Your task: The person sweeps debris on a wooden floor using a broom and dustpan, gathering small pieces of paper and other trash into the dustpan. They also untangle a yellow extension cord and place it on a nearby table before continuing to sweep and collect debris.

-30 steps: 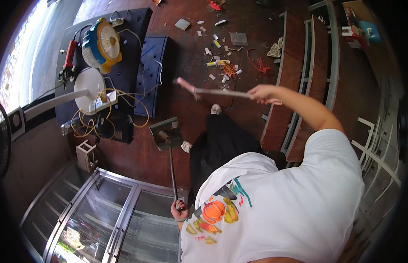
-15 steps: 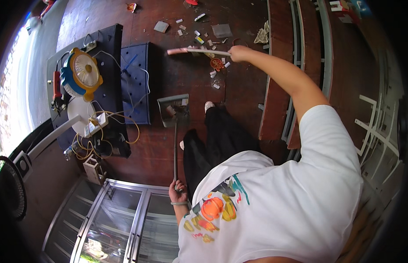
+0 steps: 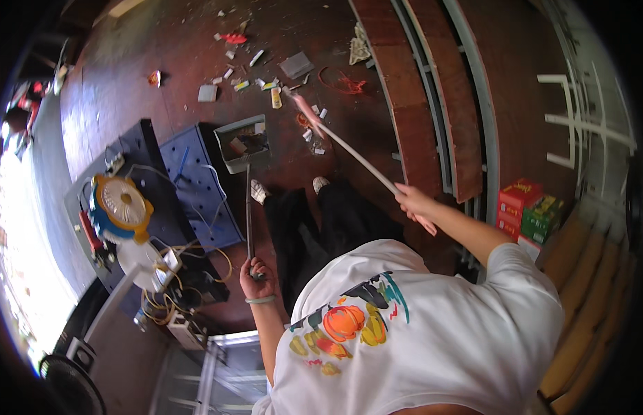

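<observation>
My left hand is wrapped round the dark upright handle of a long-handled dustpan. The grey pan rests on the floor ahead of my feet, with bits of litter inside. My right hand grips the pale stick of a broom, which slants forward and left. Its pinkish head, slightly blurred, is over the floor among scattered scraps, to the right of the pan. Close to the head lie a yellow packet and small white pieces.
More litter lies farther out, including a grey flat piece and a red wrapper. On the left are a blue perforated board, a fan and cords. Long wooden benches and colourful boxes line the right.
The broom has swung from pointing left to slanting forward, and my right hand has come nearer my body. The view has turned; the dustpan now appears farther up and left.
</observation>
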`<state>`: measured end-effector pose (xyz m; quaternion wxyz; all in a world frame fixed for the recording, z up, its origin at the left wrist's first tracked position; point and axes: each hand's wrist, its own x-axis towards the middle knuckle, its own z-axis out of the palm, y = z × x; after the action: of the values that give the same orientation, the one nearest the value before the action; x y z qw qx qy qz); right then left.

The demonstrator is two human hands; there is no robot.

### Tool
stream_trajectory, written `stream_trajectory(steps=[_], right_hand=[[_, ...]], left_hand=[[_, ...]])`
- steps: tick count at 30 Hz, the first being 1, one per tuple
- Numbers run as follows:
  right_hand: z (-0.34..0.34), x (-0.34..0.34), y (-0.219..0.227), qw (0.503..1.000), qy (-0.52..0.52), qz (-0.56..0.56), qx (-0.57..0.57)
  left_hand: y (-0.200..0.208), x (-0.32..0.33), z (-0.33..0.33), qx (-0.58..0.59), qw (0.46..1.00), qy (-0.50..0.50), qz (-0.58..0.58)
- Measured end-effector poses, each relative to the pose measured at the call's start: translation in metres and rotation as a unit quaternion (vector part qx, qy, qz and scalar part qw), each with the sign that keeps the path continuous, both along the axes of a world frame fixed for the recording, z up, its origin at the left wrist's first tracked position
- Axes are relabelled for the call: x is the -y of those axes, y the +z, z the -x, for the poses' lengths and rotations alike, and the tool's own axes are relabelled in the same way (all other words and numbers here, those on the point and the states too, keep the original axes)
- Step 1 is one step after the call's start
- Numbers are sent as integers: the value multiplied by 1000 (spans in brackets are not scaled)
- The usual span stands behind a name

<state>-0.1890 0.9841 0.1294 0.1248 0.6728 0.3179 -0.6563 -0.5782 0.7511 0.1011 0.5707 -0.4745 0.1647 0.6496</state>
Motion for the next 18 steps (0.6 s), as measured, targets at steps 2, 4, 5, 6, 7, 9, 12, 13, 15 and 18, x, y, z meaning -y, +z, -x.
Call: stream_trajectory(steps=[2, 4, 5, 6, 7, 9, 12, 13, 15, 18], right_hand=[[-3, 28, 6, 993, -105, 23, 43], [-3, 54, -9, 969, -229, 53, 72], [-9, 68, -30, 955, -285, 71, 48], [3, 75, -37, 944, -315, 33, 96], [5, 86, -59, 949, -293, 79, 87], [20, 100, -70, 980, -196, 33, 15], [78, 125, -117, 957, -263, -105, -53], [113, 108, -104, 951, -280, -98, -89], [157, 127, -147, 898, -349, -176, -204], [251, 86, -136, 960, -275, -49, -10]], left_hand=[[-2, -26, 29, -14, 999, -38, -6], [0, -54, 59, -42, 996, -84, 10], [-2, -66, 76, -36, 994, -102, -11], [-5, -76, 96, -28, 993, -112, -6], [-9, -86, 116, -17, 992, -125, -1], [-5, -110, 146, -1, 988, -153, -17], [5, -134, 193, -39, 978, -205, 20], [6, -142, 210, -83, 966, -246, 21], [19, -162, 231, -73, 961, -267, -12], [36, -184, 253, -38, 962, -269, -33]])
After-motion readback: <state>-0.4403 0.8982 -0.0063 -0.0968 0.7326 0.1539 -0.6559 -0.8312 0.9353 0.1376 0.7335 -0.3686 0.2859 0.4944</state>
